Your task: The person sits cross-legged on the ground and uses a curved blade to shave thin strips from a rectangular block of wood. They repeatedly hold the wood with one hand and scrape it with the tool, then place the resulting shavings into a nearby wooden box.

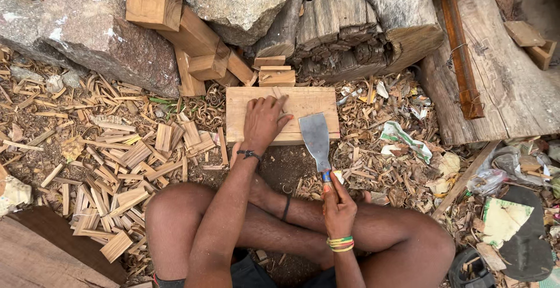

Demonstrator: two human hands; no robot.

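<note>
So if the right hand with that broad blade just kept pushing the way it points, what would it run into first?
Probably the wooden block: the right hand aims its broad blade up and away from the body, and the tip already overlaps the block's near edge beside the left hand. Whether it touches is unclear.
</note>
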